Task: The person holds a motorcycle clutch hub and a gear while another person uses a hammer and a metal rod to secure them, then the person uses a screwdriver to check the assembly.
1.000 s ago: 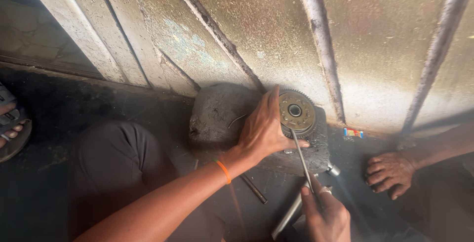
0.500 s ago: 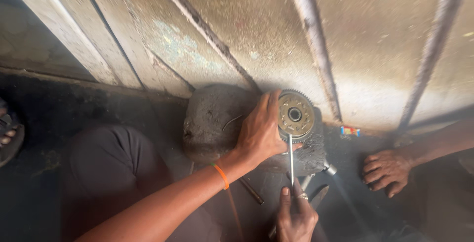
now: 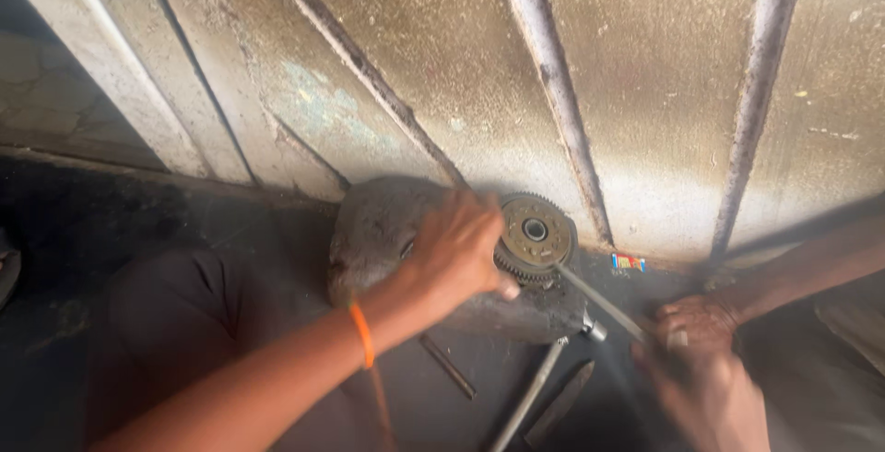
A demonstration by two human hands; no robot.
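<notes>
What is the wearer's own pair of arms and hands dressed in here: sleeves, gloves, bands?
Both are bare: no gloves and no sleeves in view. The left hand has a thin orange band around the wrist. The right hand is blurred; no ring or band can be made out on it.

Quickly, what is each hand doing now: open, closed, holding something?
Left hand: closed around the toothed metal disc.
Right hand: blurred, closed on a thin metal rod.

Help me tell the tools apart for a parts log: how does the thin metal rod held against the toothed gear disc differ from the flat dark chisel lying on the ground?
The thin metal rod is slim, bright and gripped by the right hand, its tip at the toothed gear disc. The flat dark chisel is wider, duller and lies loose on the ground, untouched. Both are long metal pieces.
</notes>
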